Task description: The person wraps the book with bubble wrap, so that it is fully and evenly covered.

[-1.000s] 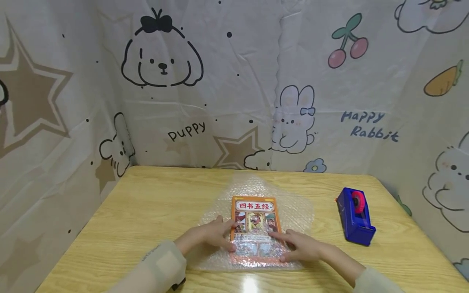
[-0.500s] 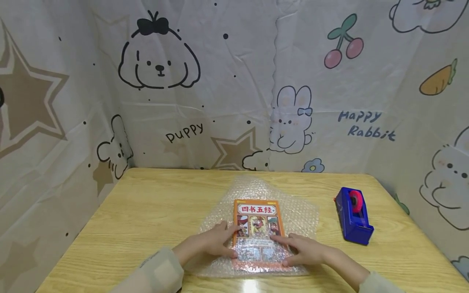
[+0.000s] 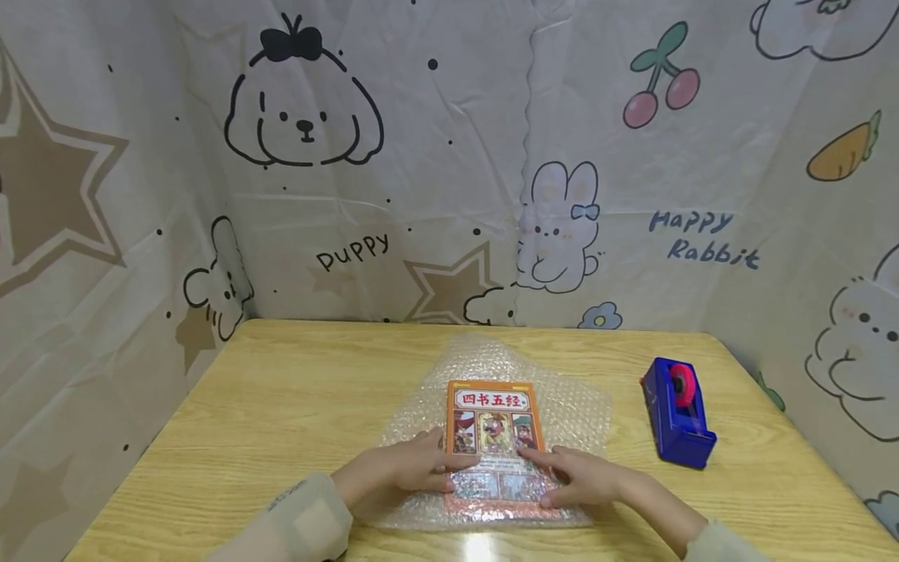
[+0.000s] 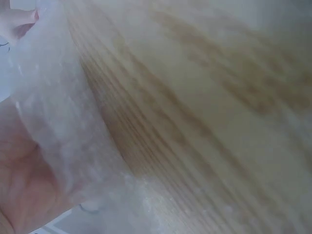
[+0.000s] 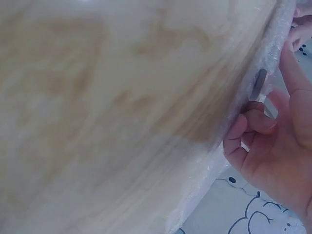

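Note:
An orange children's book (image 3: 492,400) with red Chinese characters on its cover lies face up on a sheet of bubble wrap (image 3: 481,355). Clear wrap covers the lower part of the cover, while the title and pictures above show bare. My left hand (image 3: 410,466) rests at the book's left side, its index finger stretched across the cover and its thumb lower down. On the right side, my right hand (image 3: 588,476) presses the wrapped cover with index finger and thumb. In the right wrist view, the other fingers (image 5: 243,131) of that hand are curled beside the wrap (image 5: 195,195).
A blue tape dispenser (image 3: 677,414) with a red tape core stands on the right of the wooden table (image 3: 302,390). Cloth walls with printed cartoons (image 3: 309,125) enclose the table's back and sides.
Over the last second the book and wrap shifted slightly right and nearer to me. The left index finger then moved right and down onto the cover. My right hand stayed in contact.

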Available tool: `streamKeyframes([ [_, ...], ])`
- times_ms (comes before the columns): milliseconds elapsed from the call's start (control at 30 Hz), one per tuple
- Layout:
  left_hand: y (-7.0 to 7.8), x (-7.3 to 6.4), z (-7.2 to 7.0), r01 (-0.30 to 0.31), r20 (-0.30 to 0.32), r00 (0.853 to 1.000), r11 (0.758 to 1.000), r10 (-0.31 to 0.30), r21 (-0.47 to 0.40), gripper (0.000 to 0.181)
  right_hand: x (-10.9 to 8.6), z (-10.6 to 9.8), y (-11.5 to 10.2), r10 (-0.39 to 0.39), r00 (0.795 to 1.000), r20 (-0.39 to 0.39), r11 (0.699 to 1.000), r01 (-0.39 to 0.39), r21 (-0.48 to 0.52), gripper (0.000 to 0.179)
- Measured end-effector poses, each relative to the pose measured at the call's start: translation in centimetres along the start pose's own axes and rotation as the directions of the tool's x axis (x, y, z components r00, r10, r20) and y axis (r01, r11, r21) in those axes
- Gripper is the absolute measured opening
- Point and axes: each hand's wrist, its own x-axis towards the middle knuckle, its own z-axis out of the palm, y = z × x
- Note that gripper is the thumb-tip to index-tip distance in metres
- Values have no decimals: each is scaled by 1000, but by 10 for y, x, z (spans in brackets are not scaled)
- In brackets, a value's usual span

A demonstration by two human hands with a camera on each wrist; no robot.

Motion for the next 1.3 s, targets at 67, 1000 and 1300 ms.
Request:
streamKeyframes([
  [67, 0, -1, -2, 10, 9, 1000, 1000, -10, -20, 49, 2, -2, -1, 3, 1000, 10, 1000, -3, -6, 79],
  [1000, 4, 0, -1, 38, 29, 999, 992, -35, -118, 49, 120, -70, 51, 314, 918, -243, 920, -231, 315, 60],
  [1300, 2, 0, -1, 59, 20, 998, 992, -57, -110, 50, 139, -71, 40, 357, 878, -317, 904, -240, 353, 57],
])
